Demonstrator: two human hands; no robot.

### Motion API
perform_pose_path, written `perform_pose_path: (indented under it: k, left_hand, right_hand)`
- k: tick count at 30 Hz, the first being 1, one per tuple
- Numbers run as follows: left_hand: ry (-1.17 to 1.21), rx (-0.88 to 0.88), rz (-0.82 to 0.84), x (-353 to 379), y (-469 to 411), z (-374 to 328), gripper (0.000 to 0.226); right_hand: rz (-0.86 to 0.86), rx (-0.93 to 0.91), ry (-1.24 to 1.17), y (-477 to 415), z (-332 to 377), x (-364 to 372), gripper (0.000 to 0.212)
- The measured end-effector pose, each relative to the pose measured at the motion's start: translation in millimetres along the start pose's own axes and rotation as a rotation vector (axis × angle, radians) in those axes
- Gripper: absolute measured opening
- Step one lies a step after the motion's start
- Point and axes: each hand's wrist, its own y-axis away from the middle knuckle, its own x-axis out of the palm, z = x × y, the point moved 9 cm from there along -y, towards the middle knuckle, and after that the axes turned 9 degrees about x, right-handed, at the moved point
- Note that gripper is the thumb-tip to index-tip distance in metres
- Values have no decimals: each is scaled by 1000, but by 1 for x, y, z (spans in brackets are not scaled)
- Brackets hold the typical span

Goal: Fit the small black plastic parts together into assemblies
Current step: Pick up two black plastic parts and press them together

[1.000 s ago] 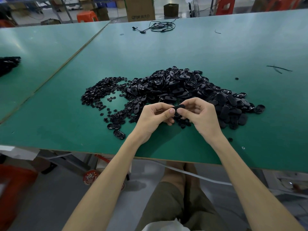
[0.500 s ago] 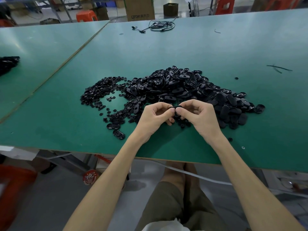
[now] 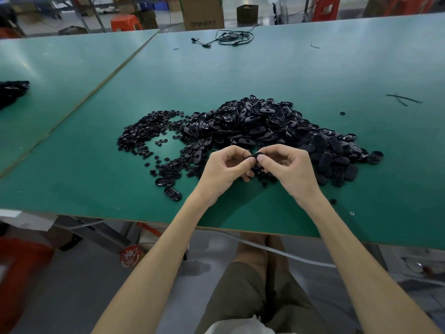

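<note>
I pinch one black oval part (image 3: 256,155) between my left hand (image 3: 225,173) and right hand (image 3: 292,168), fingertips curled on its ends. Its long axis runs hand to hand. It is smooth, dark and mostly hidden. The heap of oval parts (image 3: 265,126) lies just beyond the grip, and small round parts (image 3: 144,133) lie beyond and to the left. Bare green table (image 3: 240,213) lies between the grip and the near edge.

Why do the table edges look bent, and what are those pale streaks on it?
Head view: the wide lens bows the green table edges; the pale streaks are probably overhead light glaring off it; the left hand and right hand throw a soft shadow beneath; the pile of black parts merges into one dark mass.
</note>
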Motion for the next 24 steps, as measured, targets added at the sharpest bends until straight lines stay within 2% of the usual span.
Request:
perform_pose_path:
  k: [9,24]
  left_hand:
    - [-81,-4,8,1,1,-2,11]
    - [-211,18,9,2,2,0,8]
  right_hand:
    - [33,-8,-1,0,2,4,11]
    - [47,-12,40,0,0,7,15]
